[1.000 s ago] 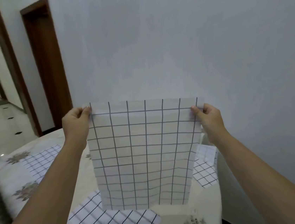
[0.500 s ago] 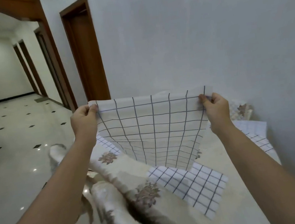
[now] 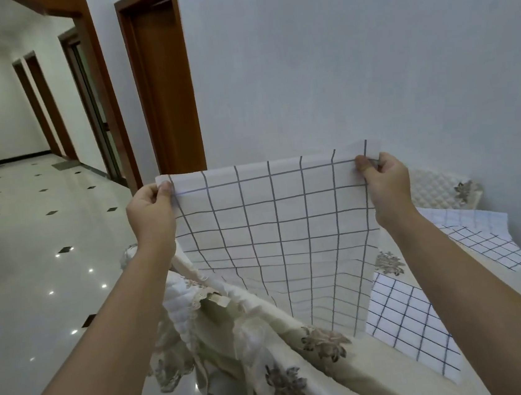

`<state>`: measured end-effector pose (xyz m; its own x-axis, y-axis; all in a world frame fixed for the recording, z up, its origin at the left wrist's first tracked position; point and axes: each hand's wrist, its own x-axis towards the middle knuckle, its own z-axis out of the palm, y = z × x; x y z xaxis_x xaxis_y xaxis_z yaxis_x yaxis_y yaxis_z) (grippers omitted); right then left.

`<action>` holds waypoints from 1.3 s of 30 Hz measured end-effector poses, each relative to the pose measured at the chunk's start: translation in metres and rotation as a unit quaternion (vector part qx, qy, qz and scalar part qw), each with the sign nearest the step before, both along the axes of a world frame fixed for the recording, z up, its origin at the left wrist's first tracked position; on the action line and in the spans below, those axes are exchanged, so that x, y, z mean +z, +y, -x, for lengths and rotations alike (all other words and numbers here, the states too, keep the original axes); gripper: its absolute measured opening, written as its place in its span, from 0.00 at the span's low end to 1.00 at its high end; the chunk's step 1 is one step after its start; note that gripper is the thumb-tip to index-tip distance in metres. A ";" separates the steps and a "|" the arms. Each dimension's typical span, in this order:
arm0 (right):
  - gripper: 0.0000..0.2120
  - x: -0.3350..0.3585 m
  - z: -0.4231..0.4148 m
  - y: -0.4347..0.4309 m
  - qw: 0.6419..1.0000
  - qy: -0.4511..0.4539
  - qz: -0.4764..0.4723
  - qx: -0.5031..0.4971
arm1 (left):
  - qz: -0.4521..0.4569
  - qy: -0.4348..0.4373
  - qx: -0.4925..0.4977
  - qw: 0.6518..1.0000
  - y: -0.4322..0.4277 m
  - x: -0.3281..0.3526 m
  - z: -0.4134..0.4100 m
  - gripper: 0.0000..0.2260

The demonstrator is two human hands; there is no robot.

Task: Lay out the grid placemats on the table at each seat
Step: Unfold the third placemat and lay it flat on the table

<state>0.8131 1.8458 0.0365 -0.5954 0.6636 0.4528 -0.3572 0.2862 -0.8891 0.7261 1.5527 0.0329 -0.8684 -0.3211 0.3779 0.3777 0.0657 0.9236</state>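
I hold a white grid placemat (image 3: 276, 234) stretched in the air above the table's left edge. My left hand (image 3: 151, 216) pinches its top left corner and my right hand (image 3: 387, 183) pinches its top right corner. Its lower edge hangs slanted toward the cloth-covered table (image 3: 353, 371). Two more grid placemats lie flat on the table: one (image 3: 409, 320) near my right forearm, partly hidden by the held mat, and another (image 3: 481, 237) farther back by the wall.
The table wears a cream floral tablecloth (image 3: 202, 327) that drapes down at the left. A white wall (image 3: 366, 55) stands right behind the table. A glossy tiled floor (image 3: 34, 272) and brown door frames (image 3: 161, 78) lie to the left.
The view has swung further left and nearer the table's left edge. The held placemat stays pinched at both top corners and now hangs closer over the tablecloth.
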 end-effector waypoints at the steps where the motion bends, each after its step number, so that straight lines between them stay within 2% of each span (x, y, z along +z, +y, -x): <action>1: 0.21 0.000 0.012 -0.008 1.000 0.002 0.002 0.002 | -0.004 -0.005 0.000 1.000 -0.007 -0.001 0.012 0.07; 5: 0.19 -0.002 0.065 -0.038 1.000 0.005 0.011 -0.005 | -0.010 -0.026 0.004 1.000 -0.030 0.005 0.064 0.10; 7: 0.20 0.000 0.086 -0.050 1.000 0.009 0.016 -0.009 | -0.009 -0.033 -0.006 0.999 -0.040 0.011 0.087 0.08; 9: 0.22 0.004 0.111 -0.061 1.000 0.016 0.019 -0.015 | -0.008 -0.029 -0.022 0.999 -0.052 0.019 0.113 0.06; 11: 0.20 0.010 0.134 -0.074 0.999 0.020 0.021 -0.020 | -0.003 -0.020 -0.033 0.999 -0.064 0.026 0.142 0.05; 20: 0.19 0.025 0.246 -0.140 0.996 0.027 0.001 -0.079 | -0.013 -0.007 -0.092 0.996 -0.122 0.032 0.290 0.09; 24: 0.10 0.027 0.294 -0.177 0.992 0.032 -0.008 -0.118 | 0.015 -0.003 -0.128 0.992 -0.149 0.034 0.362 0.11; 28: 0.15 0.028 0.351 -0.213 0.985 0.042 0.001 -0.169 | 0.026 0.005 -0.175 0.984 -0.175 0.044 0.437 0.12; 31: 0.16 0.029 0.382 -0.226 0.981 0.033 0.002 -0.191 | 0.023 0.013 -0.189 0.982 -0.179 0.046 0.478 0.12; 39: 0.08 0.028 0.488 -0.224 0.966 0.022 -0.028 -0.255 | 0.009 0.017 -0.265 0.964 -0.148 0.034 0.619 0.08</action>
<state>0.3253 1.6219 0.0641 -0.1762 0.8399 0.5133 -0.1933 0.4817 -0.8547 0.1069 1.4051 0.0665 -0.8958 0.1707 0.4103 0.3927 -0.1281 0.9107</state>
